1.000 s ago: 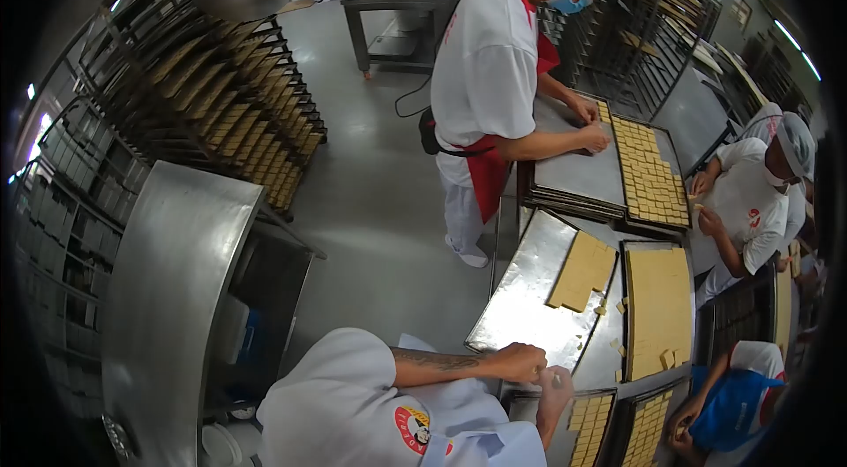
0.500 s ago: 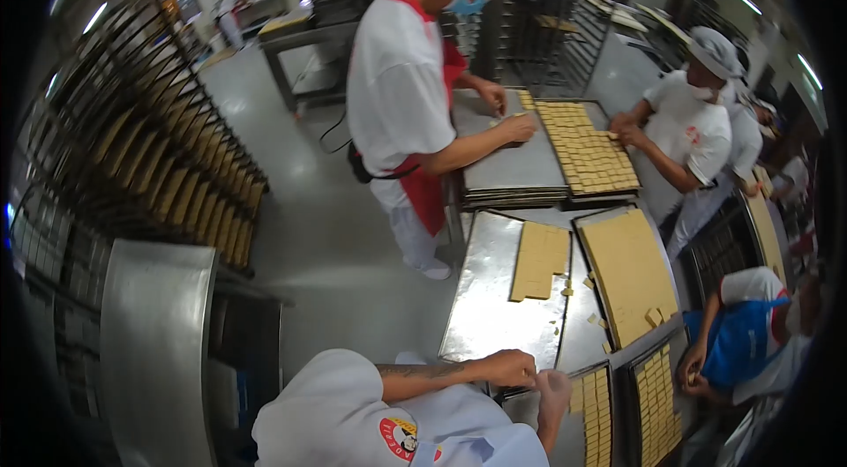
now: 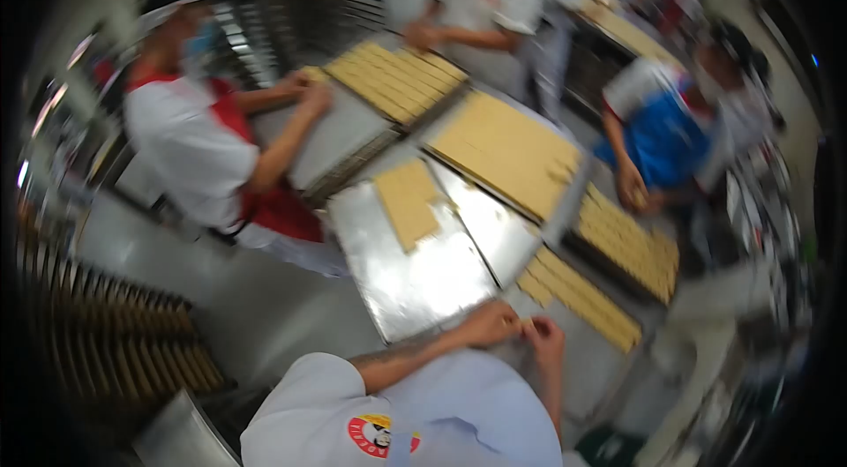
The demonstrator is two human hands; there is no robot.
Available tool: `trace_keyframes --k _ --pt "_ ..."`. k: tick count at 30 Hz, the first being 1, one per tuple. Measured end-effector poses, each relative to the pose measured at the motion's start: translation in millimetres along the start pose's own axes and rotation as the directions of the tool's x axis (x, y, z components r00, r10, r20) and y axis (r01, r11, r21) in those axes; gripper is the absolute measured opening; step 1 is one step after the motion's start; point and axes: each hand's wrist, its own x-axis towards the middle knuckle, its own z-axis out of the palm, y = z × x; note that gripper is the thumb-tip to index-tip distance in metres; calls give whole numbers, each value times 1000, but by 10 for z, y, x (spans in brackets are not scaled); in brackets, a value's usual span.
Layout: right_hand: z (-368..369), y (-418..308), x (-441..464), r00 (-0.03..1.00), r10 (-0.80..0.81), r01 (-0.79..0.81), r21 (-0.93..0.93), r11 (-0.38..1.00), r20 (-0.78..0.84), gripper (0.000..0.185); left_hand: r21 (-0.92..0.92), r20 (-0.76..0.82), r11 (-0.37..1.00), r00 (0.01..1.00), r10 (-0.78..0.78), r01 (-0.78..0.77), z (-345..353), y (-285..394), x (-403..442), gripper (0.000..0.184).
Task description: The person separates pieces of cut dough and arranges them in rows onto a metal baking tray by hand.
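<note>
1. Two bare hands are brought close together in front of the white shirt [image 3: 379, 396], near the right-hand near corner of the metal tray [image 3: 441, 282]; the small yellow piece [image 3: 527, 323] is found between their fingertips.
2. By the right hand [image 3: 546, 336] the piece is pinched between thumb and fingers. The left hand [image 3: 490, 323] is seen with its fingers curled towards the same piece, but because of blur it cannot be told if the piece is gripped there also.
3. Towards the far edge of the metal tray the cut slab [image 3: 408, 198] is laid, well apart from the hands. Between it and the near edge, open room is left on the shining metal.
4. Another open strip is given by the bench [image 3: 494, 238], between this tray and the large slab [image 3: 503, 154].
5. To the right of the right hand, rows of yellow pieces [image 3: 582, 299] are set close together; beyond them, the filled tray [image 3: 625, 245] is placed near the right edge of the bench.
6. Smooth, flat and matt is how the large slab appears, with straight sides. The cut slab is stepped along its right side, and the tray metal is polished, with strong reflection.
</note>
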Motion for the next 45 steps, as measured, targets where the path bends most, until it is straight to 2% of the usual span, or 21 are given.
trace_keyframes --k 1,3,6,7,10,11,13,16,19,23,26,29,32,35,38,41,45 --pt "-77 67 -59 1000 18 -18 75 997 -6 24 1 -1 998 998 63 -63 89 -86 57 29" --pt "-185 53 -178 997 75 -74 36 997 -26 23 -45 92 999 996 15 -11 186 -97 110 29" --pt "-262 88 -321 989 113 -97 159 982 -96 22 -23 158 999 986 50 -47 249 67 147 29" --pt "-295 106 -343 984 115 -96 134 986 -137 22 -35 172 998 983 62 -57 300 56 158 31" --pt "-427 217 -311 952 102 -80 85 993 -288 22 -197 276 948 942 -192 251 389 -21 215 30" --pt "-464 245 -269 938 90 -70 71 995 -336 22 -274 321 900 914 -248 340 405 -87 235 31" --pt "-537 236 -171 925 27 -68 -95 993 -380 22 -502 406 681 840 -359 534 350 5 220 30" --pt "-587 194 37 931 -45 -68 -293 954 -363 23 -704 465 408 811 -354 582 220 -58 204 30" --pt "-541 182 297 947 -94 -48 -426 903 -306 22 -770 498 222 781 -378 598 42 -150 180 33" --pt "-483 239 543 958 -124 -46 -564 825 -260 19 -788 511 112 745 -429 605 -130 -244 150 36" --pt "-441 260 592 934 -229 -5 -652 759 -275 18 -801 519 71 748 -413 594 -193 -353 119 35" --pt "-441 239 575 930 -192 -60 -644 763 -314 20 -813 502 58 747 -437 580 -192 -345 102 33" --pt "-470 195 511 950 -174 -41 -657 753 -258 23 -819 492 94 776 -395 566 -158 -384 101 32" --pt "-464 251 477 951 -225 20 -681 732 -213 27 -806 498 107 765 -409 582 -138 -263 127 33" --pt "-463 266 503 953 -222 27 -669 743 -208 28 -812 475 180 808 -347 555 -117 -151 157 36" --pt "-453 238 525 957 -184 -15 -674 738 -223 28 -783 465 245 799 -380 572 -133 3 203 39" --pt "-453 202 520 959 -187 -9 -680 733 -215 29 -695 435 415 802 -408 588 -131 6 230 45"
